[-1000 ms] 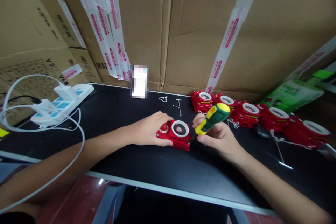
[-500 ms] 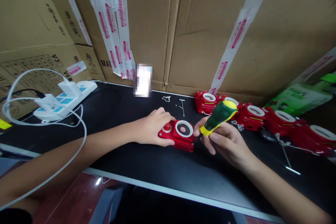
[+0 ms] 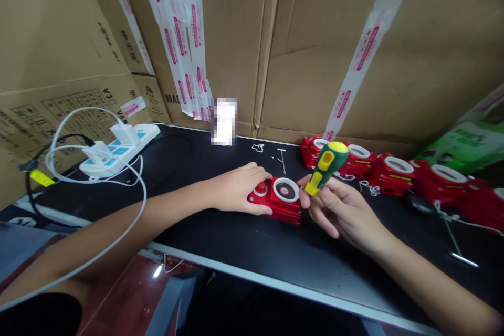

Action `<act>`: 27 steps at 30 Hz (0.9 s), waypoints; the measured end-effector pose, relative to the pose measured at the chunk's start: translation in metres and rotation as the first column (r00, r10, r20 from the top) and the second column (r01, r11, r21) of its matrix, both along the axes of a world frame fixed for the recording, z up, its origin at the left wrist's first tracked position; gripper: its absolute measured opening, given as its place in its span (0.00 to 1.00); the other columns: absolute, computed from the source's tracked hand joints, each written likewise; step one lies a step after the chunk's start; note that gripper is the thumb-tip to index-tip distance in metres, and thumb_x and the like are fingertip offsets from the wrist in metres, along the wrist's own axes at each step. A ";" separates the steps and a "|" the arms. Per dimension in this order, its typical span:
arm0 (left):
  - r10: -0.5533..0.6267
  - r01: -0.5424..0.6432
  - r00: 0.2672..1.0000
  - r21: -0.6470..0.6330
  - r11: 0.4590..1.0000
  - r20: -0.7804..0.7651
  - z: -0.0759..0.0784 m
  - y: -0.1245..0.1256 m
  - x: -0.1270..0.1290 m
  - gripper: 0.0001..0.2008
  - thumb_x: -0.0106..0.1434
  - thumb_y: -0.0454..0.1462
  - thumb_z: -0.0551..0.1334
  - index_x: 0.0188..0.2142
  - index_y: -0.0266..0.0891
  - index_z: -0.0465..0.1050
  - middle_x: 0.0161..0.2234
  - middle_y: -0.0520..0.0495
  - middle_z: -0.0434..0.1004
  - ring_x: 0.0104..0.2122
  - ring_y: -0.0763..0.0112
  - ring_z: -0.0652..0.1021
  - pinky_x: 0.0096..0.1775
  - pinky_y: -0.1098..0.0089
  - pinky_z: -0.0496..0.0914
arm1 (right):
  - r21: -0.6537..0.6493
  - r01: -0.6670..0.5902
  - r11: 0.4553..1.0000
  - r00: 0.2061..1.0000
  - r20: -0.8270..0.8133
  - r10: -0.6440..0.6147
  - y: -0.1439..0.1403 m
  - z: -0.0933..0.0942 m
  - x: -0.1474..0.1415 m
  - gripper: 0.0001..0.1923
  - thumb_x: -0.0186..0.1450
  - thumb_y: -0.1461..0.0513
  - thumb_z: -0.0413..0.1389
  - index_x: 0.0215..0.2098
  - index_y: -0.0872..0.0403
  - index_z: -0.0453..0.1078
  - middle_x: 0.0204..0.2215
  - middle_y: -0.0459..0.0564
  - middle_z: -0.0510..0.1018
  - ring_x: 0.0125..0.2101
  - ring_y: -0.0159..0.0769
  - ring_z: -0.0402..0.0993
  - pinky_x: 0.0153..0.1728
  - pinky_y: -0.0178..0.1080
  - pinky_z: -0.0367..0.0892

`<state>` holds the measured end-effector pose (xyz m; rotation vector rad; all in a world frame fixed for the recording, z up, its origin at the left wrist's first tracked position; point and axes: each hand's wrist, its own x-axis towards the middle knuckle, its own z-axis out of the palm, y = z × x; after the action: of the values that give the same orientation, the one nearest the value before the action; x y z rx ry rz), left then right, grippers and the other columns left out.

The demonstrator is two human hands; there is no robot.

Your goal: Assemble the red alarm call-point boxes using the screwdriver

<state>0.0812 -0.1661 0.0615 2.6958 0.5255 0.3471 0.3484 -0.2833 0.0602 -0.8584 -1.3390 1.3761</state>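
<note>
My left hand (image 3: 241, 189) grips the left end of a red housing (image 3: 281, 211) that lies on the black table. The housing carries a red button (image 3: 260, 188) and a round window with a white ring (image 3: 286, 189). In my right hand (image 3: 340, 205) is a screwdriver (image 3: 326, 167) with a green and yellow handle, held upright between thumb and fingers. Its handle end points up, beside the housing's right side. The shaft and tip are hidden behind the fingers, so whether it touches the housing cannot be seen.
Several similar red housings (image 3: 392, 174) stand in a row at the back right. A small T-handled tool (image 3: 282, 160) lies behind the held housing, another T-handled tool (image 3: 464, 259) at right. A white power strip (image 3: 118, 156) with cables sits left. Cardboard (image 3: 315, 63) walls the back.
The whole view has shifted, so things appear farther right. The screwdriver handle has turned, now showing yellow patches. My left hand keeps its hold on the red housing.
</note>
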 end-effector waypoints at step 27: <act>0.014 -0.014 1.000 -0.033 0.999 0.000 -0.002 0.002 -0.003 0.36 0.66 0.57 0.72 0.64 0.37 0.72 0.53 0.35 0.80 0.52 0.48 0.80 0.56 0.50 0.75 | 0.045 -0.033 0.998 0.998 -0.057 0.035 0.003 0.003 -0.005 0.18 0.74 0.49 0.66 0.46 0.52 0.68 0.34 0.44 0.80 0.14 0.23 0.65 0.18 0.33 0.53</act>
<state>0.0778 -0.1644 0.0594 2.6616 0.5452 0.3395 0.3430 -0.2803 0.0631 -0.7643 -1.3404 1.3825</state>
